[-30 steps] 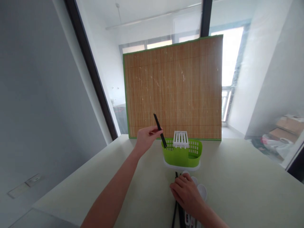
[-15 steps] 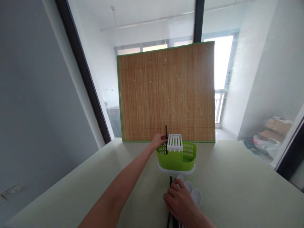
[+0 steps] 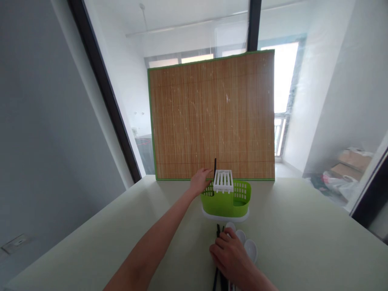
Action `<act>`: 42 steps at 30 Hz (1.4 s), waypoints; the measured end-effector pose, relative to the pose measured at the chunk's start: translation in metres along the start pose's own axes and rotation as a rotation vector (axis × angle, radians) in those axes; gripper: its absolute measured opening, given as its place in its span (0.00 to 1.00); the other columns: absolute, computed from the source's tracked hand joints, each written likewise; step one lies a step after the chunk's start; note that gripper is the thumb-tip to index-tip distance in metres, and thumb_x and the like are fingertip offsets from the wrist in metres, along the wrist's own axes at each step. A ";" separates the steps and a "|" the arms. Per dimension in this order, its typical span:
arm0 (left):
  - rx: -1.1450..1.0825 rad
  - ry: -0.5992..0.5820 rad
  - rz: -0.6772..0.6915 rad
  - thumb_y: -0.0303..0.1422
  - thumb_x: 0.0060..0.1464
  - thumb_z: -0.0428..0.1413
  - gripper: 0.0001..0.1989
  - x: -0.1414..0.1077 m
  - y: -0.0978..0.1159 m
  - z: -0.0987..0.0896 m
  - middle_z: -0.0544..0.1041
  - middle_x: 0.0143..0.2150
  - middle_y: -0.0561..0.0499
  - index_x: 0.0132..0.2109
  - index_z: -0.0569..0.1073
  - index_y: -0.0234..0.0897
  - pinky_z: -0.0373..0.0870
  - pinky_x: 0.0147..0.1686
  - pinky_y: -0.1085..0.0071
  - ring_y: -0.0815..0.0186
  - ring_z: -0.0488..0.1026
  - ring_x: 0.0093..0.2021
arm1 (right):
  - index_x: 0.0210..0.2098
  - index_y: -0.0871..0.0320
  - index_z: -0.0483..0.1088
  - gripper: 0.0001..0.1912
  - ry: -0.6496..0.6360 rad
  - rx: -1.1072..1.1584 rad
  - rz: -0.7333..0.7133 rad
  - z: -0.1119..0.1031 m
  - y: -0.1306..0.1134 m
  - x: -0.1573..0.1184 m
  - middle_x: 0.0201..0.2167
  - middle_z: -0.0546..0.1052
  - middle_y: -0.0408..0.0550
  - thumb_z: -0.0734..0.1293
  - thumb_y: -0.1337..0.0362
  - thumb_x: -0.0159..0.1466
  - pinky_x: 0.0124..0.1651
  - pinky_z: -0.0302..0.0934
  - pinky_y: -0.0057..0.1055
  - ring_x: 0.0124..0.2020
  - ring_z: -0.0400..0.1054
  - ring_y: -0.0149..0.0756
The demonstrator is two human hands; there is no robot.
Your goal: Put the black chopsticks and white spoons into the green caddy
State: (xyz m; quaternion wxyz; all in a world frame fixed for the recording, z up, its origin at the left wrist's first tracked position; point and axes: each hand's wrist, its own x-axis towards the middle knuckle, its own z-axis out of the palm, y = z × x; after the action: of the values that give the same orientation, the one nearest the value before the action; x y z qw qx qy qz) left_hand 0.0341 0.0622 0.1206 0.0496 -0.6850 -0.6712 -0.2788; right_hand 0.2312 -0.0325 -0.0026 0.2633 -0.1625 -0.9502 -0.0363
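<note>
A green basket (image 3: 222,205) with a white base and a white slotted rack (image 3: 223,180) stands on the table. Black chopsticks (image 3: 215,166) stand upright in its left compartment, leaning against the rack. My left hand (image 3: 200,182) is at the basket's left rim, fingers stretched out and just apart from those chopsticks. Closer to me, my right hand (image 3: 232,255) has its fingers curled down over more black chopsticks (image 3: 215,279) lying on the table. White spoons (image 3: 251,250) lie beside it on the right, partly covered by the hand.
Behind the basket, a bamboo mat (image 3: 212,117) with green edging stands upright at the back of the pale table (image 3: 303,234). Glass panels with dark frames rise behind it. Cardboard boxes (image 3: 353,163) and plastic bags sit on the floor at right.
My left hand has let go of the chopsticks and drawn slightly left and down. The chopsticks have tipped a little right against the rack. My right hand has hardly moved.
</note>
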 end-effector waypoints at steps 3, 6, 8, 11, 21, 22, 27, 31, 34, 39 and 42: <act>-0.041 0.176 -0.001 0.31 0.55 0.51 0.17 -0.043 0.007 -0.004 0.70 0.50 0.49 0.52 0.67 0.41 0.64 0.47 0.67 0.64 0.68 0.46 | 0.28 0.55 0.65 0.07 0.025 0.019 0.063 -0.001 0.002 -0.001 0.25 0.71 0.42 0.60 0.68 0.63 0.43 0.46 0.36 0.31 0.60 0.34; -0.067 0.217 -0.023 0.33 0.57 0.48 0.11 -0.107 0.013 0.004 0.72 0.45 0.50 0.46 0.69 0.40 0.64 0.45 0.67 0.64 0.69 0.43 | 0.29 0.55 0.66 0.07 0.077 0.037 0.139 -0.002 0.004 -0.001 0.25 0.71 0.42 0.60 0.68 0.63 0.42 0.46 0.36 0.31 0.60 0.35; -0.058 0.165 -0.071 0.34 0.58 0.47 0.10 -0.151 0.017 0.015 0.72 0.43 0.49 0.44 0.69 0.40 0.64 0.45 0.65 0.62 0.68 0.44 | 0.30 0.54 0.67 0.07 0.106 0.059 0.172 -0.002 0.005 -0.001 0.25 0.71 0.42 0.59 0.69 0.63 0.42 0.47 0.36 0.31 0.60 0.35; -0.058 0.012 -0.138 0.34 0.56 0.47 0.11 -0.203 0.024 0.032 0.72 0.44 0.49 0.45 0.70 0.41 0.63 0.47 0.64 0.61 0.66 0.46 | 0.32 0.54 0.67 0.07 0.115 0.094 0.190 0.000 0.005 -0.002 0.26 0.71 0.42 0.59 0.69 0.63 0.41 0.47 0.35 0.31 0.61 0.35; -0.008 -0.413 -0.311 0.38 0.47 0.55 0.20 -0.229 0.063 0.033 0.69 0.49 0.48 0.49 0.71 0.44 0.61 0.50 0.64 0.56 0.63 0.50 | 0.32 0.54 0.67 0.09 0.076 0.145 0.204 0.002 0.005 -0.004 0.27 0.72 0.42 0.58 0.69 0.64 0.42 0.47 0.35 0.32 0.62 0.35; -0.005 -0.408 -0.318 0.36 0.48 0.54 0.19 -0.228 0.063 0.032 0.69 0.49 0.49 0.48 0.71 0.45 0.62 0.48 0.66 0.57 0.63 0.50 | 0.32 0.54 0.67 0.09 0.075 0.148 0.199 0.002 0.005 -0.004 0.27 0.72 0.42 0.58 0.69 0.64 0.42 0.47 0.35 0.32 0.62 0.35; 0.023 -0.354 -0.360 0.35 0.51 0.51 0.19 -0.232 0.043 0.034 0.69 0.47 0.51 0.51 0.69 0.48 0.63 0.44 0.69 0.61 0.65 0.48 | 0.33 0.54 0.68 0.08 0.061 0.158 0.159 0.001 0.004 -0.004 0.27 0.72 0.42 0.58 0.69 0.64 0.42 0.46 0.35 0.31 0.62 0.34; 0.040 -0.323 -0.386 0.35 0.53 0.49 0.19 -0.238 0.025 0.034 0.70 0.45 0.52 0.53 0.68 0.51 0.63 0.41 0.71 0.63 0.68 0.46 | 0.34 0.53 0.68 0.08 0.013 0.165 0.152 -0.002 0.001 -0.004 0.28 0.71 0.42 0.58 0.68 0.64 0.42 0.46 0.35 0.33 0.61 0.34; 0.072 -0.340 -0.388 0.34 0.54 0.48 0.17 -0.238 0.020 0.028 0.71 0.43 0.53 0.51 0.68 0.51 0.63 0.38 0.73 0.65 0.71 0.42 | 0.36 0.51 0.68 0.06 -0.061 0.185 0.109 -0.003 -0.003 -0.005 0.29 0.71 0.42 0.61 0.66 0.63 0.43 0.46 0.35 0.35 0.61 0.35; 0.320 -0.387 -0.441 0.26 0.54 0.44 0.15 -0.227 0.020 0.020 0.73 0.41 0.47 0.44 0.72 0.39 0.66 0.36 0.70 0.63 0.73 0.39 | 0.35 0.51 0.70 0.04 -0.173 0.193 0.022 -0.002 -0.008 -0.006 0.31 0.71 0.42 0.63 0.62 0.61 0.43 0.45 0.35 0.37 0.60 0.36; 0.459 -0.378 -0.473 0.20 0.54 0.40 0.18 -0.219 0.018 0.017 0.74 0.38 0.42 0.41 0.73 0.33 0.67 0.35 0.67 0.59 0.74 0.39 | 0.31 0.53 0.70 0.04 -0.198 0.166 0.012 0.000 -0.009 -0.006 0.30 0.71 0.42 0.63 0.63 0.61 0.43 0.45 0.36 0.37 0.60 0.35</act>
State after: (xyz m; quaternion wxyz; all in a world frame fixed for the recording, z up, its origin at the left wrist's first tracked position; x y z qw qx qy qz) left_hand 0.0692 -0.1271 0.0132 0.0112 -0.5214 -0.8532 0.0061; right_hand 0.2334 -0.0424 -0.0061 0.1809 -0.1489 -0.9703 0.0603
